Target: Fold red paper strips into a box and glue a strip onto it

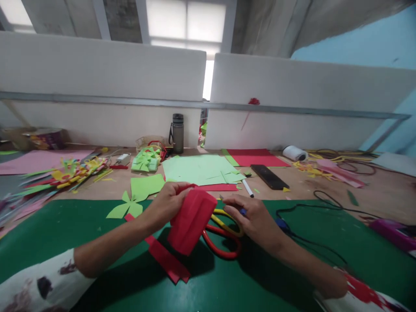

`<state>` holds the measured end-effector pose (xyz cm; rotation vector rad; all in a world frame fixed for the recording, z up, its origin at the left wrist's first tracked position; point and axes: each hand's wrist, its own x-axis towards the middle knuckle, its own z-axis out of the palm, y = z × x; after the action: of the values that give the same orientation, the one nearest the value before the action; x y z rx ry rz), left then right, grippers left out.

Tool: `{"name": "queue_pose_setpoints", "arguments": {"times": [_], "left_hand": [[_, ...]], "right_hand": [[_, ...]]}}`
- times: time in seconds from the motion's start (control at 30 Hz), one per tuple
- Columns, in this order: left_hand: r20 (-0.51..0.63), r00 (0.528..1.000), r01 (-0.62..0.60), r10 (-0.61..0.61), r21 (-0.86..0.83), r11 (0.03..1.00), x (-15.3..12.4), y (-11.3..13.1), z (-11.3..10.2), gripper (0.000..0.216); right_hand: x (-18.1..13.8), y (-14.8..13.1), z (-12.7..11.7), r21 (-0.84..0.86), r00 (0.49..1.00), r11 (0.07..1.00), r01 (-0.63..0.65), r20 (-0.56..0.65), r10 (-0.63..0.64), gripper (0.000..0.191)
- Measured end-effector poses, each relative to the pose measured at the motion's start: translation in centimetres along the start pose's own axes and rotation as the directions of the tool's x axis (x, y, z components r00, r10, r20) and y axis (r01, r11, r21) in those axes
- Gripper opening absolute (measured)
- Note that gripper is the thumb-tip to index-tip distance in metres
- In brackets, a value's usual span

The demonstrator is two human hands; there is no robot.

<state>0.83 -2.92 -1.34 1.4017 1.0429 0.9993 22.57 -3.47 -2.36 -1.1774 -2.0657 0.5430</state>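
My left hand (170, 201) is closed on a folded piece of red paper (191, 221), raised above the green mat (130, 286). My right hand (251, 219) has its fingers curled round a small blue thing (242, 211); most of it is hidden, so its kind is unclear. Between my hands lies a pair of scissors with one red and one yellow handle (224, 251), its blades mostly covered by the red paper. Red paper strips (167, 260) rest on the mat under my left wrist. A green paper leaf cutout (126, 207) is beyond my left forearm.
Pale green sheets (198, 167), a phone (269, 177), a white marker (248, 188) and red sheets (256, 157) lie at the back. A bottle (177, 134) stands by a green paper box (145, 160). A black cable (312, 206) crosses the right side. Paper pieces (74, 171) crowd the left.
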Motion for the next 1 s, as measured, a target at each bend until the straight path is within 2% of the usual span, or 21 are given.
{"name": "queue_pose_setpoints", "arguments": {"times": [0.13, 0.2, 0.3, 0.37, 0.43, 0.57, 0.7, 0.8, 0.9, 1.0], "left_hand": [[0.092, 0.995, -0.03, 0.025, 0.056, 0.998, -0.8, 0.0, 1.3, 0.025], [0.136, 0.989, -0.074, 0.062, 0.09, 0.993, -1.1, 0.2, 1.7, 0.025], [0.147, 0.983, -0.134, 0.106, 0.199, 0.971, -1.3, 0.2, 1.9, 0.025], [0.139, 0.985, -0.131, 0.098, 0.257, 0.958, -1.3, 0.0, 1.9, 0.025], [0.123, 0.992, -0.043, 0.014, 0.238, 0.97, -1.3, -0.1, 1.8, 0.023], [0.104, 0.977, 0.187, -0.187, 0.013, 0.982, -1.1, -0.5, 1.7, 0.017], [0.173, 0.945, 0.312, -0.279, -0.214, 0.925, -0.9, -0.9, 1.5, 0.015], [0.162, 0.932, 0.361, -0.325, -0.31, 0.88, -0.9, -1.3, 1.6, 0.017], [0.175, 0.93, 0.366, -0.324, -0.358, 0.859, -0.8, -1.4, 1.7, 0.016], [0.192, 0.921, 0.385, -0.338, -0.334, 0.86, -0.8, -1.3, 1.7, 0.016]], "right_hand": [[0.5, 0.0, -0.3, 0.24, 0.988, 0.959, -0.152, 0.023, 0.151, 0.027], [0.9, -0.5, 0.2, 0.362, 0.984, 0.916, -0.174, 0.087, 0.152, 0.031], [1.3, -1.5, 0.8, 0.463, 0.974, 0.863, -0.201, 0.192, 0.124, 0.023], [1.5, -2.1, 1.0, 0.422, 0.963, 0.877, -0.23, 0.227, 0.143, 0.015], [1.4, -2.5, 1.0, 0.332, 0.959, 0.911, -0.246, 0.221, 0.179, 0.014], [1.3, -2.5, 1.0, 0.254, 0.965, 0.935, -0.246, 0.157, 0.211, 0.019], [1.2, -2.0, 1.3, 0.255, 0.968, 0.936, -0.242, 0.133, 0.214, 0.02], [1.1, -1.9, 1.3, 0.204, 0.974, 0.955, -0.214, 0.119, 0.192, 0.02], [0.6, -1.2, 0.2, 0.116, 0.992, 0.987, -0.108, 0.077, 0.1, 0.019], [-0.7, 0.9, -1.7, -0.111, 0.998, 0.993, -0.038, 0.043, 0.043, 0.016]]}}
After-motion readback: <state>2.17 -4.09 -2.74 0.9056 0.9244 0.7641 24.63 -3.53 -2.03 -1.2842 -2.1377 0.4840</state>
